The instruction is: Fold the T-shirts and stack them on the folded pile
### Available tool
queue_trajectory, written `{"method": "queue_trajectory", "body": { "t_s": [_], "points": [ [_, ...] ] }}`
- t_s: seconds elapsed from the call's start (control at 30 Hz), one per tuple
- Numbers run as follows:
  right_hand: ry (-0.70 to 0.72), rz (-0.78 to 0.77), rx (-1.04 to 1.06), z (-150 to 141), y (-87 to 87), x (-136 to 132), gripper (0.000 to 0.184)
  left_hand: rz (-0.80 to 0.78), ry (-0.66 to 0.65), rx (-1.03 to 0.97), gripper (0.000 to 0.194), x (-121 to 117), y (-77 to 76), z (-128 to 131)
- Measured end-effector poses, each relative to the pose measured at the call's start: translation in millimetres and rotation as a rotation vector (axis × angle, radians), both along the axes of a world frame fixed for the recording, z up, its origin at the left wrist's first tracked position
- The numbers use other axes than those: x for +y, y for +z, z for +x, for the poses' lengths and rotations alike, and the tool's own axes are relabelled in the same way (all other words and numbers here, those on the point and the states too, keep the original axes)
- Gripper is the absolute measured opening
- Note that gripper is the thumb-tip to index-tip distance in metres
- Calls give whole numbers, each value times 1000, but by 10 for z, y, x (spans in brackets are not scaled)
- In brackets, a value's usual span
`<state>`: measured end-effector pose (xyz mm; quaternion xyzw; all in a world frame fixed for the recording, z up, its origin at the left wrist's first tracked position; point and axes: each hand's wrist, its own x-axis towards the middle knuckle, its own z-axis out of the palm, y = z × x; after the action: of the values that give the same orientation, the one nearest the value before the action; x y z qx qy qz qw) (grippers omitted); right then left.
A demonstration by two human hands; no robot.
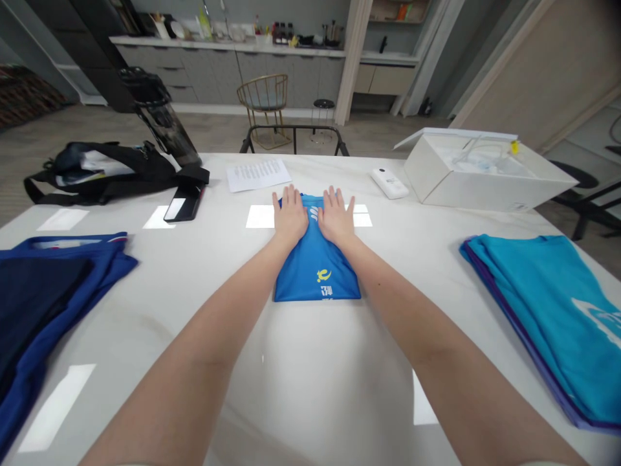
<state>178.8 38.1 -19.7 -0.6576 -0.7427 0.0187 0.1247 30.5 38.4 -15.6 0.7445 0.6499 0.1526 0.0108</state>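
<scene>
A folded blue shirt (310, 265) with a yellow logo and white print lies flat in the middle of the white table. My left hand (291, 217) rests palm down on its far left part, fingers stretched out and pointing away from me. On the far right part lies my right hand (336, 217), also flat with its fingers spread. Both hands cover some of the cloth, and a white mark shows between them. Neither hand grips anything.
Dark blue clothes (43, 291) are piled at left; folded turquoise and purple shirts (548, 291) lie at right. Farther back are a phone (185, 203), black bag (107, 168), bottle (165, 120), paper sheet (259, 175), white device (389, 183) and white box (485, 175).
</scene>
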Motion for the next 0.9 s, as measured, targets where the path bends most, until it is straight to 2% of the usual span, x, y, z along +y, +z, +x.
{"method": "queue_trajectory", "body": {
  "t_s": [0.07,0.1,0.13,0.2,0.3,0.37,0.4,0.47,0.53,0.6,0.77,0.83,0.9],
  "points": [
    [137,-58,-6,15,-3,82,63,-35,-197,23,59,81,2,-27],
    [160,-106,1,29,-10,125,64,-83,-246,25,58,121,-1,-46],
    [145,-144,13,47,-20,165,65,-126,-250,22,59,155,-7,-64],
    [62,-172,40,76,-42,219,71,-173,-168,6,64,191,-19,-87],
    [-95,-155,74,82,-52,204,79,-105,-40,-5,65,143,-16,-72],
    [-150,-77,70,66,-31,138,77,-6,-112,1,57,58,2,-46],
    [-120,-21,60,60,-15,97,73,24,-209,8,53,10,13,-37],
    [71,47,32,59,17,14,62,3,-416,17,51,-86,31,-35],
    [285,4,21,81,31,-63,58,-63,-498,11,51,-175,35,-50],
    [333,-84,15,121,22,-139,57,-104,-442,-8,50,-270,23,-60],
    [95,-153,-21,210,12,-424,71,-169,-168,-34,71,-644,-42,22],
    [71,-116,-52,220,48,-575,70,-120,-93,-27,72,-842,-57,69],
    [132,-24,-78,226,90,-725,61,-18,-95,0,65,-1033,-51,97]
  ]
}}
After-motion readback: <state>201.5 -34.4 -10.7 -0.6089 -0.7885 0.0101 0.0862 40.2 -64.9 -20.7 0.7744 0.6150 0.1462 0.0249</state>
